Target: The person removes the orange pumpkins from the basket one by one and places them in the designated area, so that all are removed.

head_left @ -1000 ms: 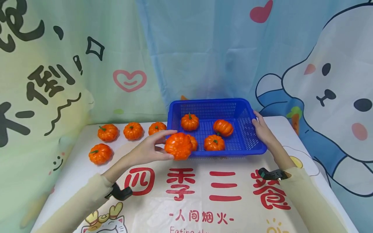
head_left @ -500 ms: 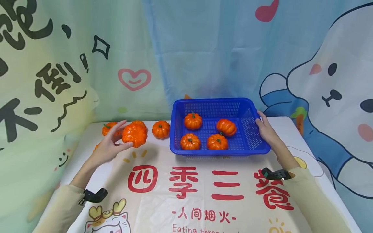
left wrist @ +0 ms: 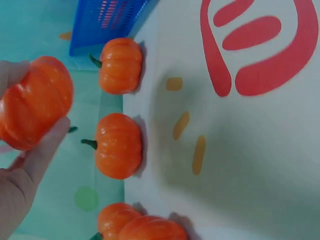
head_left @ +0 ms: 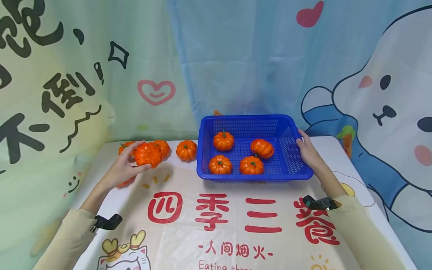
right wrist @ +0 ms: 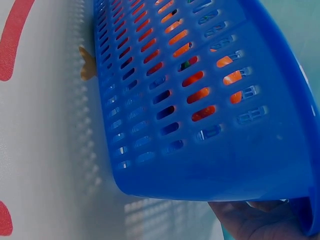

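From afar, I judged the pumpkin (head_left: 148,154) pinched in the left hand (head_left: 122,168), left of the basket (head_left: 253,177) the right hand (head_left: 308,152) gripped, could slide from a slack hold onto neighbouring pumpkins (head_left: 186,150).

The pumpkins (head_left: 149,155) look like plastic, their ribbed skins smooth and glossy with bright highlights. The basket (head_left: 270,177) is smooth plastic with a soft sheen, its walls perforated. The backdrop (head_left: 236,75) looks like matt, lightly creased cloth, the sleeves (head_left: 354,217) matt cloth too. The white tabletop (head_left: 324,144) appears smooth.
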Action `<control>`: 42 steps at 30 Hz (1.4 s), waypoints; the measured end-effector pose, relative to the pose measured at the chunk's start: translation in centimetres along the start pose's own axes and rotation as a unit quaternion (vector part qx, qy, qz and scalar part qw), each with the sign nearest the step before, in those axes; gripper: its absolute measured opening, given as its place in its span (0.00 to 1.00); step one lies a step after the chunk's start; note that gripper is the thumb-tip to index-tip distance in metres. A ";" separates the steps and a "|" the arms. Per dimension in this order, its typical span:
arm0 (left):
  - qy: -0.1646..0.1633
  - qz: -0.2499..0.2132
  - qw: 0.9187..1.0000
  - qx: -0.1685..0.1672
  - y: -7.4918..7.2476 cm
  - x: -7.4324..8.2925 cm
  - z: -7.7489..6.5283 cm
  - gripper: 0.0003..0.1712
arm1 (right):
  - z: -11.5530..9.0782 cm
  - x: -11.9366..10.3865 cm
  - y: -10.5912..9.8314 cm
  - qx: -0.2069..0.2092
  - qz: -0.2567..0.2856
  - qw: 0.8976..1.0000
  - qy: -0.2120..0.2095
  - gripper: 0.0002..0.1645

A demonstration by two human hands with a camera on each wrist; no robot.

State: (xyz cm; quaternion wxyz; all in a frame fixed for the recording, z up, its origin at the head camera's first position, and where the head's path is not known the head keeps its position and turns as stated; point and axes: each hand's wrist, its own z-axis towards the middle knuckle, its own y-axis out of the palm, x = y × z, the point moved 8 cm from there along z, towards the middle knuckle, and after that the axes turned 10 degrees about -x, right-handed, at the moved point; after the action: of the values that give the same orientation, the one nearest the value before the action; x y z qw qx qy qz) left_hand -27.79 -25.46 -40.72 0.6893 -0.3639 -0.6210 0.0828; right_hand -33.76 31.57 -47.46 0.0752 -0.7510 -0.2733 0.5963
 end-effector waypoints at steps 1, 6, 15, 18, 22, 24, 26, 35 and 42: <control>-0.001 -0.015 1.000 -0.002 0.0 -0.1 0.0 0.46 | 0.0 0.0 0.0 0.001 -0.001 1.000 -0.001 0.36; -0.003 -0.108 0.994 -0.017 0.1 -0.8 -0.1 0.46 | -0.2 -0.2 -0.1 0.006 -0.006 1.000 -0.009 0.36; -0.006 -0.199 0.979 -0.036 0.5 -0.4 0.1 0.44 | -0.1 0.3 0.1 0.005 -0.003 1.000 -0.001 0.36; -0.006 -0.262 0.965 -0.024 0.6 -0.3 0.2 0.38 | 0.0 0.4 0.1 0.004 -0.001 1.000 -0.001 0.36; 0.022 -0.362 0.932 0.004 0.8 0.1 0.7 0.23 | 0.1 0.2 0.1 0.002 0.000 1.000 -0.002 0.36; 0.023 -0.380 0.924 0.033 0.7 0.1 0.9 0.18 | 0.0 0.1 0.2 0.003 -0.003 1.000 -0.002 0.36; 0.011 -0.382 0.922 0.063 0.6 0.0 1.1 0.17 | 0.0 0.1 0.2 0.004 -0.004 1.000 -0.003 0.36; -0.093 -0.293 0.949 0.063 0.4 -1.5 -0.1 0.19 | 0.2 0.0 0.2 0.007 -0.009 1.000 -0.001 0.36; -0.138 -0.099 0.985 0.014 0.3 -2.8 -1.2 0.45 | 0.1 0.0 0.0 0.003 -0.006 1.000 -0.001 0.36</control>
State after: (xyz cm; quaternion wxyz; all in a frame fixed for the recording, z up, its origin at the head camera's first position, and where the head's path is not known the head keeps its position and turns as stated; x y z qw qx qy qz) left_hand -27.22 -27.32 -43.09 0.6069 -0.2759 -0.7419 0.0717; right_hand -33.80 31.55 -47.48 0.0802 -0.7485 -0.2760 0.5976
